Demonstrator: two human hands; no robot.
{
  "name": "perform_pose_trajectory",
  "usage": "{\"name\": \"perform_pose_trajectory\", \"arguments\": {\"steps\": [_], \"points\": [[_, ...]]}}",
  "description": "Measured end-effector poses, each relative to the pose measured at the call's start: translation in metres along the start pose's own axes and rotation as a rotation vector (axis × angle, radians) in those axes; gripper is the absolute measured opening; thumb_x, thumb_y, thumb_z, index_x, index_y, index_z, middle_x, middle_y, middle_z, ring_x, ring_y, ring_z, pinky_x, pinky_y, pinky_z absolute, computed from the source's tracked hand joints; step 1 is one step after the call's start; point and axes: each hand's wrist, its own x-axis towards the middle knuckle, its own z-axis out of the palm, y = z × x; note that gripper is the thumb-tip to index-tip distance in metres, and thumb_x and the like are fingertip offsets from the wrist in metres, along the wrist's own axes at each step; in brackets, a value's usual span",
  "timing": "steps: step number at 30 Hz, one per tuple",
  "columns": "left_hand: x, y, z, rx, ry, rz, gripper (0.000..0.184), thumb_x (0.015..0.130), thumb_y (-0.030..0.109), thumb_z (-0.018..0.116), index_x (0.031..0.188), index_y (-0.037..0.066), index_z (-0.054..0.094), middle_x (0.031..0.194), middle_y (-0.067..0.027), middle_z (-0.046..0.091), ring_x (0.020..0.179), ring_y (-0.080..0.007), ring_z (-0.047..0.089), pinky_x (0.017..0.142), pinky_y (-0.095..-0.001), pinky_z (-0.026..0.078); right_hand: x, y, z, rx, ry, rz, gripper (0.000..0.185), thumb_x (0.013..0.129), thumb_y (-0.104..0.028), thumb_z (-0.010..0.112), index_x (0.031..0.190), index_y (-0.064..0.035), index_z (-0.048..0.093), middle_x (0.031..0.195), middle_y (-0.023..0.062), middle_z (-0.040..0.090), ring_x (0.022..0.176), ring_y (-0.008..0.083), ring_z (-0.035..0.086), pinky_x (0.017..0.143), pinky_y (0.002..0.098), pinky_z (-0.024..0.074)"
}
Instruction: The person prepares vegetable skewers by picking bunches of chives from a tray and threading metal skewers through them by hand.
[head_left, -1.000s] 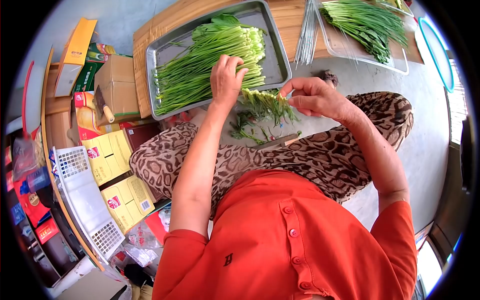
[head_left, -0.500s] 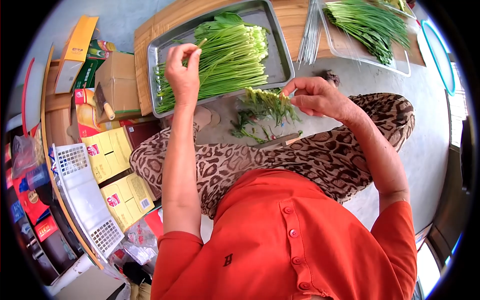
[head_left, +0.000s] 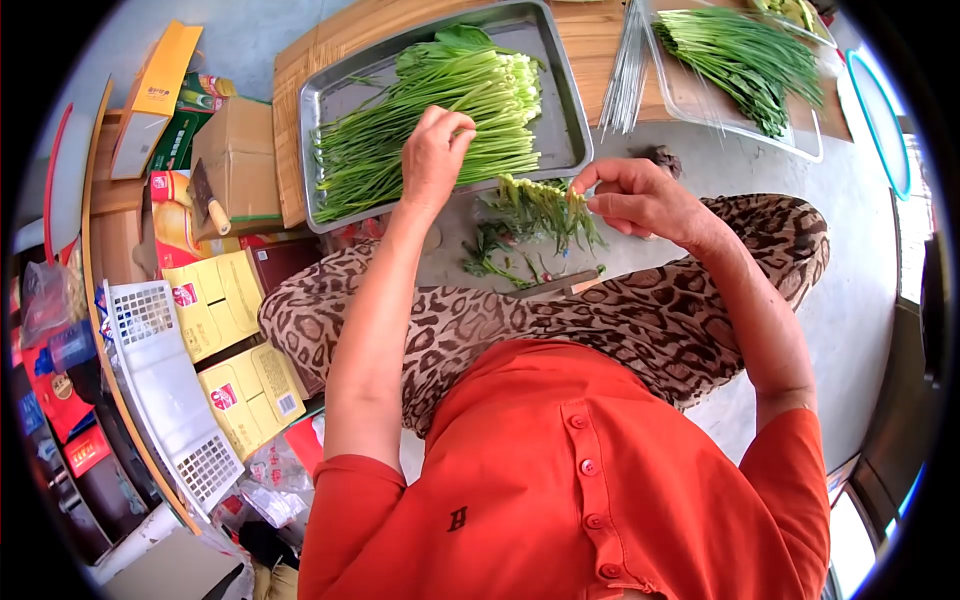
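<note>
My left hand [head_left: 437, 155] is over the green stalks in the tray, its fingers curled into a pinch. Whatever lies between those fingertips is hidden. Long thin green stalks [head_left: 400, 140] lie side by side in the grey metal tray [head_left: 570, 90], pale ends to the right. My right hand [head_left: 645, 200] pinches one end of a skewer of greens [head_left: 550, 210], just off the tray's lower right corner. Leaves hang down from it in a row; the stick itself barely shows.
A bundle of thin sticks [head_left: 625, 75] lies beside the tray. Farther right, a clear plastic tray [head_left: 800, 145] holds more greens [head_left: 745, 60]. Below are a knife [head_left: 575, 283] and loose leaves [head_left: 490, 250]. Boxes [head_left: 235, 150] and a white basket [head_left: 165, 370] stand at left.
My left hand has moved right and slightly down across the stalks; the small stem that showed at its fingertips is out of sight. My right hand keeps its hold, almost still.
</note>
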Motion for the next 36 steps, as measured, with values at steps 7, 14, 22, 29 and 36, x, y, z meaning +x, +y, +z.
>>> {"name": "perform_pose_trajectory", "arguments": {"steps": [7,14,22,29,36], "points": [[0.002,0.005,0.015,0.167,0.053,0.060,0.013,0.072,0.012,0.072,0.083,0.011,0.065,0.086,-0.0048,0.055,0.083,-0.0243,0.057,0.069,-0.0369,0.047,-0.001,-0.005,0.001,-0.025,0.016,-0.006,0.020,0.091,-0.008,0.052,0.110,-0.0056,0.058,0.054,-0.0051,0.042,0.043,0.0022,0.032,0.039,0.0197,0.0242],[0.011,0.011,0.010,-0.145,0.058,-0.058,0.007,0.075,0.006,0.068,0.082,0.006,0.066,0.080,-0.0065,0.059,0.071,-0.0220,0.060,0.066,-0.0323,0.048,-0.001,-0.002,0.000,-0.029,0.026,-0.013,0.019,0.092,-0.008,0.051,0.110,-0.0050,0.058,0.054,-0.0053,0.042,0.044,0.0021,0.032,0.039,0.0197,0.0237],[0.002,0.061,-0.064,-1.008,0.072,-0.385,0.015,0.087,0.002,0.060,0.102,-0.002,0.060,0.084,-0.0030,0.060,0.068,-0.0083,0.054,0.060,-0.0204,0.043,-0.005,-0.009,-0.006,0.095,0.022,-0.020,0.017,0.091,-0.011,0.054,0.107,-0.0062,0.058,0.057,-0.0060,0.044,0.046,0.0017,0.034,0.041,0.0190,0.0236],[-0.024,0.059,-0.034,-1.389,-0.033,-0.647,0.014,0.089,0.013,0.063,0.099,0.004,0.059,0.084,-0.0018,0.059,0.066,-0.0089,0.051,0.052,-0.0202,0.037,-0.006,-0.012,-0.001,0.115,0.058,-0.026,0.017,0.092,-0.011,0.053,0.106,-0.0060,0.058,0.056,-0.0056,0.044,0.044,0.0018,0.032,0.041,0.0188,0.0240],[-0.028,0.065,-0.021,-1.466,-0.028,-0.666,0.017,0.090,0.018,0.062,0.101,0.005,0.061,0.084,-0.0006,0.059,0.070,-0.0117,0.052,0.059,-0.0244,0.040,-0.004,-0.009,-0.002,0.094,0.081,-0.043,0.017,0.091,-0.013,0.054,0.106,-0.0064,0.059,0.056,-0.0050,0.044,0.044,0.0023,0.033,0.041,0.0190,0.0250]]}}
